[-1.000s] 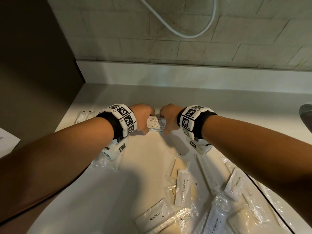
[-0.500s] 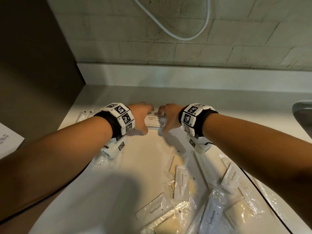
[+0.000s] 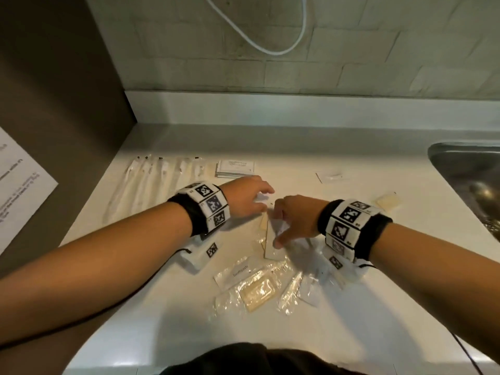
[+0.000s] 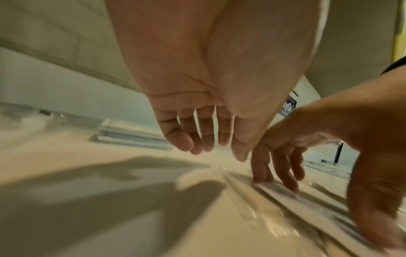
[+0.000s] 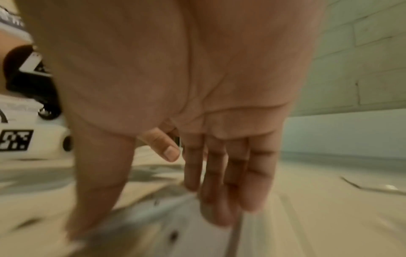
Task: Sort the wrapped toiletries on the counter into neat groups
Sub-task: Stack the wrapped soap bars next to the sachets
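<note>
A stack of shampoo sachets (image 3: 234, 168) lies at the back of the counter, beside a row of wrapped toothbrushes (image 3: 151, 180) on the left. My left hand (image 3: 254, 200) hovers just in front of the stack, fingers relaxed and holding nothing (image 4: 208, 139). My right hand (image 3: 281, 226) reaches down onto a long white toothpaste packet (image 3: 271, 246), with the fingertips at its far end and the thumb nearer its middle; the fingers are straight (image 5: 208, 182). The packet (image 5: 153, 217) lies flat on the counter. A loose pile of wrapped toothpaste, soap and other items (image 3: 257, 288) sits just in front.
A wrapped soap (image 3: 388, 202) and a small sachet (image 3: 331, 177) lie apart on the right. The steel sink (image 3: 470, 180) is at the far right. A brown wall with a paper sheet (image 3: 19, 185) borders the left, and a white cable (image 3: 270, 50) hangs on the tiled wall.
Both hands have let go of the shampoo stack, which stays at the back, and have drawn back toward the pile. The right hand has come down on a toothpaste packet.
</note>
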Demonstrator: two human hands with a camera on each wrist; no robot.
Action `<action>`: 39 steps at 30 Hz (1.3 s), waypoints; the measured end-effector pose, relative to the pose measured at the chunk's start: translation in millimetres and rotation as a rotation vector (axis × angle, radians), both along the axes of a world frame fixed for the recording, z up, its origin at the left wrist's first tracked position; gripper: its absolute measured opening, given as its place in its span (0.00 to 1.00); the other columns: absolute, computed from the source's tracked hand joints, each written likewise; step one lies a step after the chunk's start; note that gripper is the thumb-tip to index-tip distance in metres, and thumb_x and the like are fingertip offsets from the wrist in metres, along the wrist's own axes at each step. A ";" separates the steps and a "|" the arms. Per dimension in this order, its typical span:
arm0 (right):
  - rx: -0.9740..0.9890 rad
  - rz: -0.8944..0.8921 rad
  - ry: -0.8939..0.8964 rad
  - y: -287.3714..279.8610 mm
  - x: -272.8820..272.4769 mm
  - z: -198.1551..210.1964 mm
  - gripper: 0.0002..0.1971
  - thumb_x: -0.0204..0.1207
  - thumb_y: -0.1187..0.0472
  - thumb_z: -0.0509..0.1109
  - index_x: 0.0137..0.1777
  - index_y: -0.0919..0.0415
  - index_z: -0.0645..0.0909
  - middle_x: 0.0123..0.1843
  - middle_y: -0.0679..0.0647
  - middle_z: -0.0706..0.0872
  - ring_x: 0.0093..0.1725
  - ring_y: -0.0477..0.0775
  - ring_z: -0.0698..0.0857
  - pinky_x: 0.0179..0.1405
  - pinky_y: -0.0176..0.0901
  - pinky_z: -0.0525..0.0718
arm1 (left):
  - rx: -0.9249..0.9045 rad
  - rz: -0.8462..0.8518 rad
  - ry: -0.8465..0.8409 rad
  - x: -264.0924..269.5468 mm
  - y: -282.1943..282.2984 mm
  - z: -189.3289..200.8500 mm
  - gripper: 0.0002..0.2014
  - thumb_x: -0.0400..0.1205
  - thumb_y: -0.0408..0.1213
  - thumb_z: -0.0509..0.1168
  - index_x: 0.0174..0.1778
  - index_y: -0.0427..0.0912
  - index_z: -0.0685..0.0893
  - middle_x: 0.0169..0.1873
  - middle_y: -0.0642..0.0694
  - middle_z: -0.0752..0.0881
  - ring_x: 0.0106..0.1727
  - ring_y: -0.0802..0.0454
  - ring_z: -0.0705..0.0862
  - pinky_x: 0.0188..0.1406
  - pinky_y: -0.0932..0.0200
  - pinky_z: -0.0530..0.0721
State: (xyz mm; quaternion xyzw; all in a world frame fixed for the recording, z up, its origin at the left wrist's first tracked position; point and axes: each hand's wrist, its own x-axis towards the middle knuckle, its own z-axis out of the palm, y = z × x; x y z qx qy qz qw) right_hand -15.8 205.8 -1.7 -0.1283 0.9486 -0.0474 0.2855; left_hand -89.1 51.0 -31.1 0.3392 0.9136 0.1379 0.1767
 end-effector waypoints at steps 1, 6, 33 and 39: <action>-0.018 -0.016 0.027 -0.5 2.2 -2.9 0.28 0.70 0.44 0.76 0.65 0.57 0.78 0.59 0.50 0.81 0.52 0.49 0.77 0.58 0.42 0.76 | -0.059 -0.012 0.006 2.3 4.8 -5.6 0.28 0.83 0.49 0.66 0.80 0.49 0.71 0.72 0.46 0.77 0.71 0.46 0.76 0.71 0.45 0.76; -0.101 -0.176 0.067 11.4 4.5 -13.9 0.32 0.65 0.50 0.81 0.67 0.57 0.76 0.60 0.51 0.83 0.54 0.52 0.79 0.59 0.43 0.78 | -0.223 -0.018 0.046 6.5 13.4 -15.4 0.29 0.83 0.53 0.65 0.80 0.50 0.70 0.72 0.44 0.73 0.73 0.41 0.67 0.71 0.40 0.73; -0.035 0.040 -0.043 -2.1 2.1 -13.0 0.24 0.69 0.54 0.78 0.64 0.58 0.78 0.58 0.51 0.83 0.58 0.54 0.81 0.66 0.48 0.79 | 0.684 0.498 -0.373 5.0 -40.1 18.9 0.09 0.76 0.32 0.76 0.49 0.35 0.85 0.39 0.40 0.89 0.37 0.53 0.85 0.41 0.61 0.85; -0.148 -0.033 0.007 0.7 -6.4 -10.6 0.11 0.70 0.54 0.79 0.46 0.56 0.80 0.38 0.40 0.79 0.45 0.46 0.79 0.50 0.37 0.76 | 0.654 0.479 -0.354 15.1 -53.1 11.9 0.10 0.80 0.40 0.72 0.57 0.45 0.90 0.52 0.52 0.91 0.53 0.55 0.89 0.62 0.57 0.83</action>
